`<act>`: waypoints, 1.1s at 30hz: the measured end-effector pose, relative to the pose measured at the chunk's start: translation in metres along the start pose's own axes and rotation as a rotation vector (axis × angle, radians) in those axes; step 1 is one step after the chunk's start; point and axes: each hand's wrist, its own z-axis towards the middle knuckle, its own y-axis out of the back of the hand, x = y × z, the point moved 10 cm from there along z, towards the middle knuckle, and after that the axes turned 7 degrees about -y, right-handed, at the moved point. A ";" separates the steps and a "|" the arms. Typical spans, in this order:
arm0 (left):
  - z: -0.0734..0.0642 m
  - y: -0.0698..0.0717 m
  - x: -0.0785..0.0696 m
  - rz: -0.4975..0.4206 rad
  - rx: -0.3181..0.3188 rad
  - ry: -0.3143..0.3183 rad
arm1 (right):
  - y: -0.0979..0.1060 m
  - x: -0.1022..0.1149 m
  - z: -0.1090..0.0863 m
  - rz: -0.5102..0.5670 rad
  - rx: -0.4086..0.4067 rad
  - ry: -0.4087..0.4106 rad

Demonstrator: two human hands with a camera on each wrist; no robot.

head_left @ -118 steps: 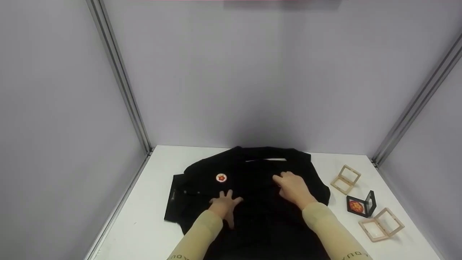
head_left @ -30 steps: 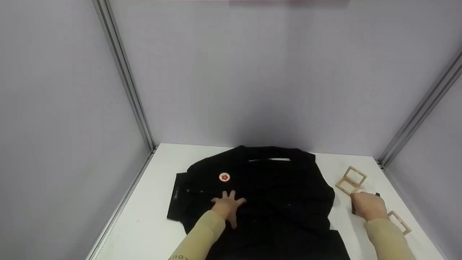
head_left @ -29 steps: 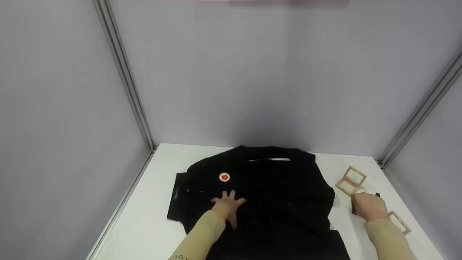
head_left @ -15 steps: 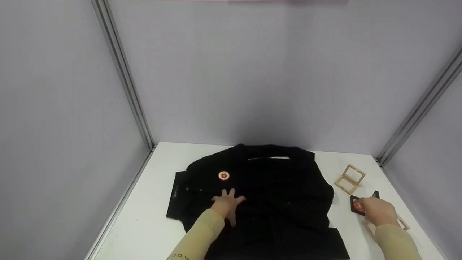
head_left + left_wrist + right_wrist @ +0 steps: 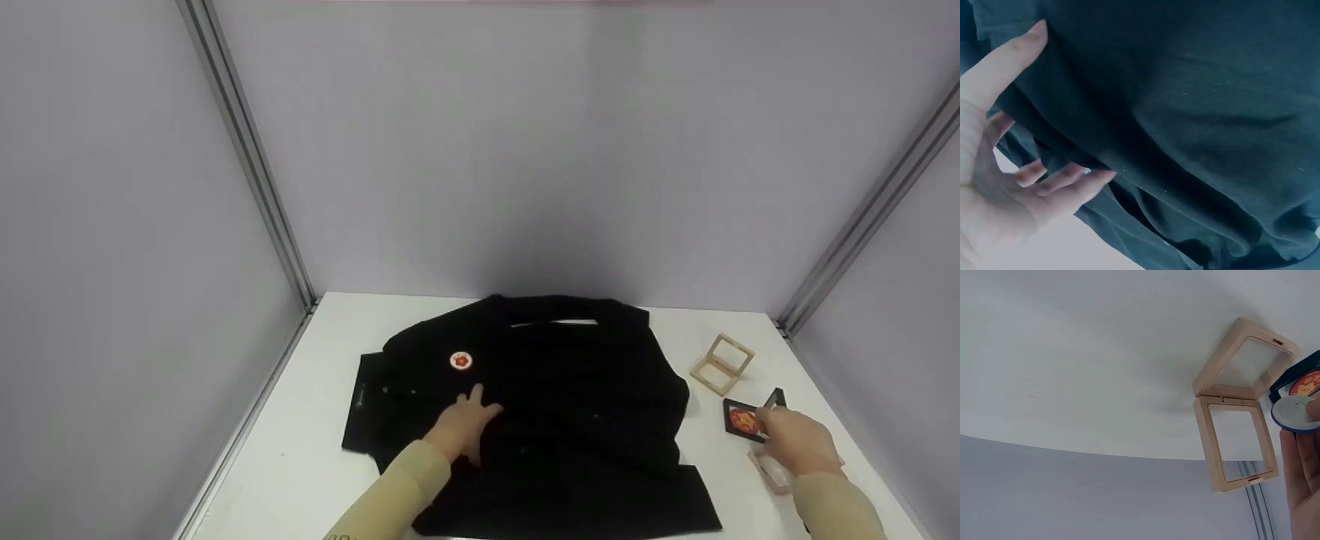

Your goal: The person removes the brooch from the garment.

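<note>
A black shirt (image 5: 577, 375) lies spread on the white table, a round white badge with a red flower (image 5: 461, 361) on its chest. My left hand (image 5: 459, 426) rests on the shirt below that badge; in the left wrist view its thumb touches the fabric and the fingers curve loosely by a fold. At the right, my right hand (image 5: 802, 442) pinches a round white disc with a blue rim (image 5: 1292, 415) between thumb and fingers. A black hinged case (image 5: 775, 398) holding a red-and-yellow disc (image 5: 742, 420) stands beside it, partly covered.
Under the right hand, mostly hidden, is a pale hinged frame case (image 5: 772, 476), seen unfolded in the right wrist view. Another light wooden frame case (image 5: 712, 375) stands unfolded farther back. Grey walls (image 5: 555, 165) close off the back and both sides.
My right hand has gone from the shirt to the cases, then slid nearer and right, uncovering the disc in the black case. The left hand's fingers are less spread.
</note>
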 end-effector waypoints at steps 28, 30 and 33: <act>-0.028 -0.006 0.008 0.089 0.123 -0.005 | -0.022 0.003 -0.011 -0.101 -0.176 0.004; -0.028 -0.008 0.008 0.097 0.123 -0.005 | -0.025 0.000 -0.012 -0.075 -0.158 -0.012; -0.028 -0.011 0.008 0.110 0.120 -0.006 | -0.026 -0.002 -0.012 -0.026 -0.138 -0.022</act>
